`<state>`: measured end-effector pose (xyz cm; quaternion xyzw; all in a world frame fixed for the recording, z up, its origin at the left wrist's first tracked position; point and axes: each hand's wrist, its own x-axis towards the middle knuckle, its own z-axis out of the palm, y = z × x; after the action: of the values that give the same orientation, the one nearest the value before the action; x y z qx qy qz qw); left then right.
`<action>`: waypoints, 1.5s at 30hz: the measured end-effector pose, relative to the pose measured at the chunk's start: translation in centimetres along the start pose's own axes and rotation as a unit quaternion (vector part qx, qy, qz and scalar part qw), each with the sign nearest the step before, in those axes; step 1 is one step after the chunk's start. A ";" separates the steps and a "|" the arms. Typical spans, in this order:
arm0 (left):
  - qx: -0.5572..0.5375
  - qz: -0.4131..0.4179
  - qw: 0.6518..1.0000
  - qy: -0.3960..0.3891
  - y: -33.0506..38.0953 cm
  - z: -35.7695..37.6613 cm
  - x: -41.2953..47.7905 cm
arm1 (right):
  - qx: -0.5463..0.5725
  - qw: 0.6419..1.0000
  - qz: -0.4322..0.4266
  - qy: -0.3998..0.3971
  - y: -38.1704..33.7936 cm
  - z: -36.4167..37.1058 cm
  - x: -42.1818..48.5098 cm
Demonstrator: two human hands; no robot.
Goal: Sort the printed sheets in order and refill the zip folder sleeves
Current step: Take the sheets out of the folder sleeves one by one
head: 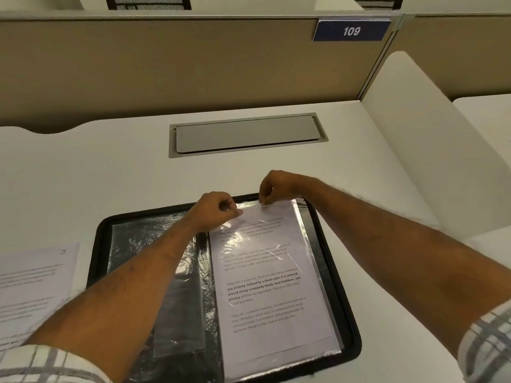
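1. Lying open on the desk (276, 175), the black folder (347, 297) is seen with its long axis running near to far; clear sleeves are held on both halves.
2. A printed sheet (272, 288) is lodged in the right sleeve (309, 244), whose open mouth is at the far edge, directly under both hands.
3. The left hand (213, 212) is pinched on the sleeve's far-left lip; the right hand (272, 186) is pinched on the film at the far edge, near the middle.
4. The film is thin, glossy and crinkled; the left sleeve (149, 244) looks empty.
5. More sheets (33, 288), one marked 3, are left at near left, closer to the left hand.
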<state>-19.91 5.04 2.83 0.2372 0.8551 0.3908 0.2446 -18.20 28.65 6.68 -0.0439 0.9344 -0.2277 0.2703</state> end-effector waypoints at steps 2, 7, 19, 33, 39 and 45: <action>-0.010 -0.008 1.000 -0.002 0.2 0.0 0.1 | -0.040 0.999 0.011 -0.034 -0.4 -0.2 0.4; -0.017 -0.006 1.000 0.006 0.2 0.1 0.2 | -0.072 0.995 0.025 -0.067 -0.5 0.1 1.2; 0.019 -0.035 0.999 0.016 0.6 -0.7 2.9 | 0.041 0.999 0.011 0.034 0.9 -1.4 2.1; 0.069 -0.022 0.992 0.106 0.4 -5.4 7.2 | 0.454 0.880 0.107 0.089 3.4 -0.5 1.8; 0.014 -0.058 0.985 0.164 -1.1 -4.4 7.3 | 0.466 0.866 0.089 0.158 4.0 0.4 2.3; -0.251 -0.205 0.924 0.205 -1.8 -3.2 5.9 | 0.510 0.819 0.057 0.258 3.3 -0.9 3.2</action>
<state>-26.72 5.73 1.90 -0.0973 0.7904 0.5740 0.1904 -21.22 31.33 4.29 0.2142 0.7212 -0.6586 0.0155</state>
